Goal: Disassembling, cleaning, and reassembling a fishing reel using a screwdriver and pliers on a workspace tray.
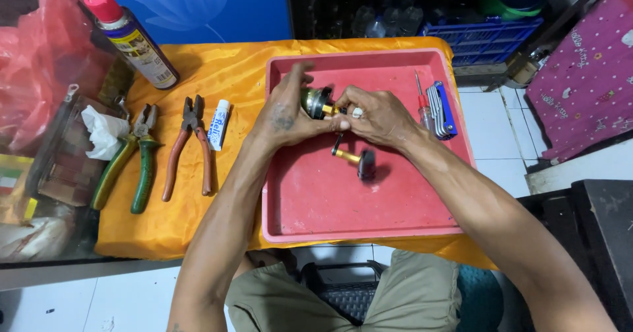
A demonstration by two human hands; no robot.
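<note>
Over a red plastic tray, both my hands hold a small round metal part, dark with a gold-coloured rim. My left hand cups it from the left with the fingers partly spread. My right hand pinches its right side with the fingertips, where a small gold piece shows. Just below my hands, a gold and black handle piece with a dark knob lies on the tray.
A screwdriver and a blue hex-key set lie at the tray's right edge. On the orange cloth to the left are brown-handled pliers, green-handled pliers, a small tube, a spray can and a crumpled tissue.
</note>
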